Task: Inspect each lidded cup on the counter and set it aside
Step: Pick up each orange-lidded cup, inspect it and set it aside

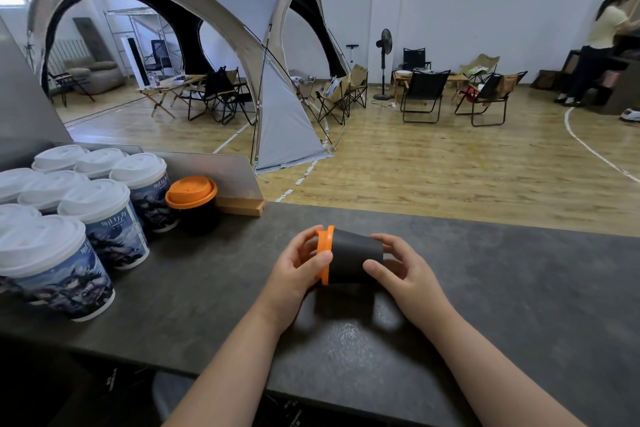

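Beyond the work surface lies a wood-floored hall with a grey tent (242,10) and folding chairs (424,94); none of it bears on the job. The work surface is a dark, matt grey bench (519,288).

Item under inspection: a black cup (356,258) with an orange lid (325,246). It is held on its side just above the bench, near the front middle, with the lid end to the left and the base to the right. The left hand (294,274) grips the lid end, thumb over the rim and fingers curled behind it. The right hand (405,274) holds the base end, thumb on the near wall and fingers curled round the far side. Neither hand is free.

Other stock: a second black cup (194,208) with a matching lid stands upright at the left. It is just beside a cluster of white-lidded printed cups (104,218), which are packed close and touching.

Handling assessment: the cup appears paper-walled, so it is likely light and easily dented. Whether it holds liquid cannot be told. The matt wall should give fair purchase. The plastic lid looks smoother and seems only pressed on, so lifting by the lid alone risks it popping off. The best hold, in my judgement, is round the upper wall just below the lid, where the rim stiffens it, using light pressure. Held sideways, a loose lid could leak, so the cup should be stood upright before release.
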Motion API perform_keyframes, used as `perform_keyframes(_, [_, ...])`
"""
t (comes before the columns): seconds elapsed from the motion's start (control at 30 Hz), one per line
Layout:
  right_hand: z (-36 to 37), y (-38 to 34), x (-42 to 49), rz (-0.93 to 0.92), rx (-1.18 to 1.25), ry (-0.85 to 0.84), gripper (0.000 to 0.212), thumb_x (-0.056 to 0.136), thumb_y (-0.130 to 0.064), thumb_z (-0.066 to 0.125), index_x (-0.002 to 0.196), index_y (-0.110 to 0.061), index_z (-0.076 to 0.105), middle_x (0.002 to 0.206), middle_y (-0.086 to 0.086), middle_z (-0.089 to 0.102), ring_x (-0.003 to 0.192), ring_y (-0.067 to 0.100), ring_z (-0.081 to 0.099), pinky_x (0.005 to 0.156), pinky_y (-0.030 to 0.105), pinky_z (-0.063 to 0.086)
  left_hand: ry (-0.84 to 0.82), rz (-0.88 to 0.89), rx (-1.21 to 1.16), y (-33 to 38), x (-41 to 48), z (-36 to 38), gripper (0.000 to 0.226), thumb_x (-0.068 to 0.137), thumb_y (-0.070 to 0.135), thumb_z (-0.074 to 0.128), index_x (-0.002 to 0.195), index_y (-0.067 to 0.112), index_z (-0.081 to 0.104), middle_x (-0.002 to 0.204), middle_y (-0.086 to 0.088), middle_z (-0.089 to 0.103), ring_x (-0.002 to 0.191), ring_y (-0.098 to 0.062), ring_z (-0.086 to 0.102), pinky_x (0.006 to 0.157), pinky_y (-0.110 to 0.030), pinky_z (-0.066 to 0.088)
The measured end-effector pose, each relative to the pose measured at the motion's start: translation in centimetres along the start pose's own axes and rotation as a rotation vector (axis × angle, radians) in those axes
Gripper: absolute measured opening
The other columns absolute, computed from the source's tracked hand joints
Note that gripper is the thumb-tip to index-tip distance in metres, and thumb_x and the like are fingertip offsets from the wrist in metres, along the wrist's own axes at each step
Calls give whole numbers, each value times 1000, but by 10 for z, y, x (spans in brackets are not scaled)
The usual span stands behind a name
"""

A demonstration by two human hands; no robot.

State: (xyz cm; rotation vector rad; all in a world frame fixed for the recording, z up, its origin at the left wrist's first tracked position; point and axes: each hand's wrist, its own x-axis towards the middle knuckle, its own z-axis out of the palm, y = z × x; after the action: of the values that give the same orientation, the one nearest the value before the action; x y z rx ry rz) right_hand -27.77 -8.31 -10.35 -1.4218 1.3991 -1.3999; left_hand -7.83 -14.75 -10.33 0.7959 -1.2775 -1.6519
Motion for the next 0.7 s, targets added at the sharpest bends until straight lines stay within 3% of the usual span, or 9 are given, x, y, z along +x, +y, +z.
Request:
perform_keyframes(0.17, [-2, 0, -3, -16, 45, -66, 52, 85, -10, 76, 129, -27, 54, 121, 2, 66, 112, 12, 66, 90, 28, 56, -1, 3, 4, 2, 1, 2, 50, 80, 22, 70, 128, 16, 59, 116, -7, 72, 109, -27, 69, 88, -39, 59])
perform_keyframes(0.33, [-1, 1, -1, 5, 3, -22, 47, 85, -31, 76, 128, -31, 57, 121, -1, 67, 103, 13, 70, 89, 32, 58, -12, 7, 35, 2, -1, 1, 51, 82, 19, 71, 131, 16, 58, 121, -11, 69, 114, -31, 67, 95, -45, 57])
perform_keyframes(0.5, [-2, -1, -5, -39, 67, -30, 50, 86, -13, 76, 131, -19, 55, 118, 3, 67, 107, 13, 68, 87, 24, 55, -27, 21, 12, 3, 0, 5, 47, 81, 18, 67, 127, 17, 58, 111, 0, 75, 107, -18, 71, 84, -29, 58])
perform_keyframes(0.6, [-2, 1, -5, -41, 61, -35, 53, 84, -20, 77, 132, -23, 55, 121, 1, 66, 111, 15, 67, 90, 27, 56, -24, 24, 3, 2, -1, 4, 47, 81, 17, 68, 127, 16, 58, 111, -2, 75, 106, -20, 71, 87, -31, 58])
perform_keyframes(0.7, [0, -1, -2, -15, -10, -4, 51, 84, -30, 77, 130, -25, 56, 122, -2, 66, 101, 10, 71, 85, 24, 56, -16, 45, 6, 1, -2, 2, 57, 78, 19, 75, 132, 16, 56, 118, -6, 72, 113, -25, 68, 92, -33, 57])
